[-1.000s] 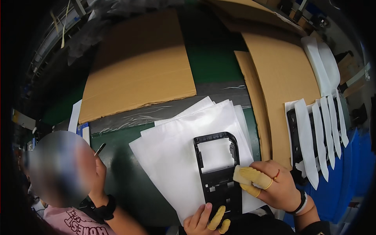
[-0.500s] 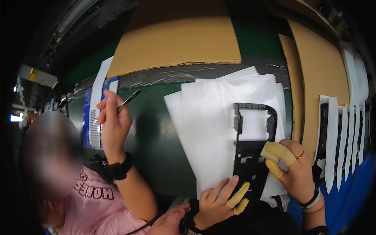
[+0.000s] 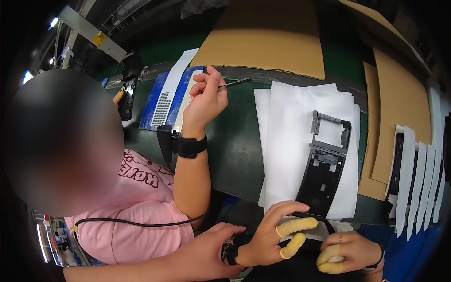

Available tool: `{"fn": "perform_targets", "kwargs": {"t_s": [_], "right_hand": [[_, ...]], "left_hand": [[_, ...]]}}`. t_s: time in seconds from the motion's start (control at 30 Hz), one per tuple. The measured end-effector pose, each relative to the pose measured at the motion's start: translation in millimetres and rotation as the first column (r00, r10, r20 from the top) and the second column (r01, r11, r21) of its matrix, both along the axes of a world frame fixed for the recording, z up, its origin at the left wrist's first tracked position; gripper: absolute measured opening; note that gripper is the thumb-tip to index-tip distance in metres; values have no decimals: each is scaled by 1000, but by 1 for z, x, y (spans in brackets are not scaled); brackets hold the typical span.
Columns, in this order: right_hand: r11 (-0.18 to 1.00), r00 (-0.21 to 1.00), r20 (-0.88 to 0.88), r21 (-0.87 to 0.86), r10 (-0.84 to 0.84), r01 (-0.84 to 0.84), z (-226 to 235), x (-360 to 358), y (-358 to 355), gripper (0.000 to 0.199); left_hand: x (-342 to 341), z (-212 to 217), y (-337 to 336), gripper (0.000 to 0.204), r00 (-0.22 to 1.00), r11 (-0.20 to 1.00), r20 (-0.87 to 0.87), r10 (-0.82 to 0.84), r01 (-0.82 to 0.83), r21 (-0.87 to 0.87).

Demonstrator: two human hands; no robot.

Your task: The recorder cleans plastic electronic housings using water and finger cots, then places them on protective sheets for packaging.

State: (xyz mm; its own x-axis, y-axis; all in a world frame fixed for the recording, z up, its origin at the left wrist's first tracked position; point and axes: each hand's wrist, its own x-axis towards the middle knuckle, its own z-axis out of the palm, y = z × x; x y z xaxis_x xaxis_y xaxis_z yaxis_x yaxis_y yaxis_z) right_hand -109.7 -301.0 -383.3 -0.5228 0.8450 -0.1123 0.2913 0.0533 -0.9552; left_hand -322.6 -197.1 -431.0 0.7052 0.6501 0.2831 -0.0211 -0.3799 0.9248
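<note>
Clasping a whitish pad (image 3: 336, 259), the right hand (image 3: 351, 254) curls.

The right hand (image 3: 351, 254) is blurred, and its yellow-covered fingers hide most of a pale pad (image 3: 336, 259), whose shape cannot be told. A dark blur masks the co-worker's head (image 3: 61, 141), while a forearm (image 3: 141, 270) at lower left is cut off by the lower edge. Marks on the white label sheet (image 3: 162, 109) are too small to tell, and white strips (image 3: 403, 183) partly hide black parts (image 3: 397, 160).
</note>
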Motion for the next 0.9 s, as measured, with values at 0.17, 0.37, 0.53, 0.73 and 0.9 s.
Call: {"fn": "perform_targets", "kwargs": {"t_s": [0.17, 0.37, 0.53, 0.73, 0.9], "right_hand": [[863, 945, -327, -478, -3, -163, -53, -43, 3, 22], [996, 942, -336, -79, 16, -45, -107, -90, 16, 70], [987, 981, -193, -160, 0, -31, -105, -91, 9, 69], [974, 950, -279, -211, -139, 80, -82, -91, 10, 58], [970, 928, -329, -218, -174, 105, -98, -91, 6, 61]], "left_hand": [[-1, 19, -13, 29, 896, 829, 444, -20, 263, -494], [8, 21, -16, 39, 641, 435, 731, 234, 603, -668], [11, 21, -11, 33, 715, 522, 648, 262, 460, -718], [-73, 61, -3, 57, 936, 783, -228, -268, 74, -617], [-79, 82, -8, 73, 753, 811, -552, -359, -41, -583]]}}
